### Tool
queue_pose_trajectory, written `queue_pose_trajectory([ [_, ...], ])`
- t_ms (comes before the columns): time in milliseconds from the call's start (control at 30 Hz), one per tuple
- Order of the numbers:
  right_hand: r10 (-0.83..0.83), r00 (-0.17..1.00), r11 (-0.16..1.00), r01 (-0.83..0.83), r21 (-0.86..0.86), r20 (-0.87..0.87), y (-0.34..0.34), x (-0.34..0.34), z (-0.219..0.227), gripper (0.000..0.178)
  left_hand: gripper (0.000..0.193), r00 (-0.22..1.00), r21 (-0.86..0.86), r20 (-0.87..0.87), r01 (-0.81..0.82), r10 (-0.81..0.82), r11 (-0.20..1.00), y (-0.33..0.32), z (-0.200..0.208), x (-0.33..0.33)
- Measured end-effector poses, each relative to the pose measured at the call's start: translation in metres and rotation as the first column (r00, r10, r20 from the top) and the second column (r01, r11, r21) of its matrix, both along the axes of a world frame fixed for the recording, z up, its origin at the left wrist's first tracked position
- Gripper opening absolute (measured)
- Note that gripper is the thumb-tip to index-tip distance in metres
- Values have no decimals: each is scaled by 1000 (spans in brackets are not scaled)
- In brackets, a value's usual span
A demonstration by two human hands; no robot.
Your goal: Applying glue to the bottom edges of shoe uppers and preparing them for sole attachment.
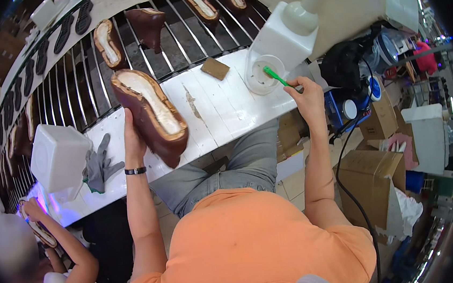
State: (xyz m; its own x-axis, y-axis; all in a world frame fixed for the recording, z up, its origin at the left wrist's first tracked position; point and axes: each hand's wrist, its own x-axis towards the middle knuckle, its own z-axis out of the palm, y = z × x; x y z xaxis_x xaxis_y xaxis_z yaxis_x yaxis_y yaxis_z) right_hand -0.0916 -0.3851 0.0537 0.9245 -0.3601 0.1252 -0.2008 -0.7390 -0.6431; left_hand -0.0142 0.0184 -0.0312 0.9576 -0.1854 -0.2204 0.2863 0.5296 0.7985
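Note:
My left hand [134, 137] is closed on a dark brown shoe upper [179, 144], its underside turned up and showing a pale whitish middle with a tan rim. At the right, my right hand [309, 97] pinches the handle of a green brush [277, 76]. The brush head reaches into a small clear plastic cup [257, 88], which holds a little whitish stuff. Right behind the cup leans a white squeeze bottle [284, 34] with a long nozzle. A small brown block [215, 68] lies on the white bench between my hands.
Beyond the white bench [219, 115] runs a roller rack [79, 89] bearing several more uppers and black soles [62, 34]. A white container [61, 158] and grey gloves [97, 166] sit at the left. Another person [70, 263] works there. Cardboard boxes [370, 177] and a black cable [343, 185] are at the right.

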Motion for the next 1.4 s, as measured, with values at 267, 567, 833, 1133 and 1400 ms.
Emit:
queue_pose_trajectory([
  [267, -34, 996, 932, 0, -362, -88, 2, 9, -16, 19, 73, 971, -361, -227, -11, -76, 933, -29, -20, -14],
  [567, 0, 986, 719, 117, 686, -168, -12, 7, -41, 20, 63, 985, -478, -137, 26, -104, 878, -8, 0, -34],
  [833, 356, 887, 485, -445, 753, 295, 83, 42, 34, 5, 56, 999, -58, -40, -3, 1, 998, -41, 47, -39],
  [1133, 636, 656, 609, -750, 258, 407, 130, 47, 72, 9, 52, 949, 299, 314, -57, -42, 953, -37, 101, -48],
  [1400, 561, 656, 649, -727, 223, 505, 155, 70, 89, 7, 57, 871, 525, 487, -226, -71, 821, -39, 117, -55],
])
